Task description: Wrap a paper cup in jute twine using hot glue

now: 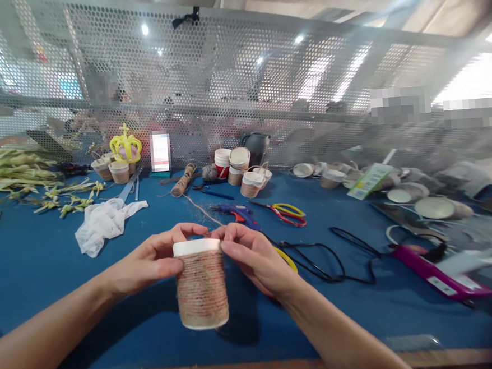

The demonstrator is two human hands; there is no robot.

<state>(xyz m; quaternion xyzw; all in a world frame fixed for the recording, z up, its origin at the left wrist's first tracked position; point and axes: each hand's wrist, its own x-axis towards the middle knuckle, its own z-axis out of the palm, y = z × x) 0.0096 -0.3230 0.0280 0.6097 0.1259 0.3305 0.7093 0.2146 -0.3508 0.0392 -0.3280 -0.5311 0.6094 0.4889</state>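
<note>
A white cup wrapped in rows of reddish-brown twine (201, 289) hangs upright just above the blue table, its white rim bare. My left hand (152, 258) grips it by the rim from the left, thumb in front and fingers behind. At the right side of the rim, my right hand (255, 254) is closed in a pinch. A loose strand of twine (203, 211) runs from a wound twine bundle (184, 181) to the right fingers. Their tips behind the rim are partly hidden. A blue glue gun (238, 212) lies just beyond the hands.
Red-and-yellow-handled scissors (289, 214) and a black cable (333, 262) lie to the right, near a purple box-like tool (440, 272). White cloth (103, 222) and dry leaf strips (6, 167) are left. Several cups (252, 183) stand before a perforated metal screen (205, 80).
</note>
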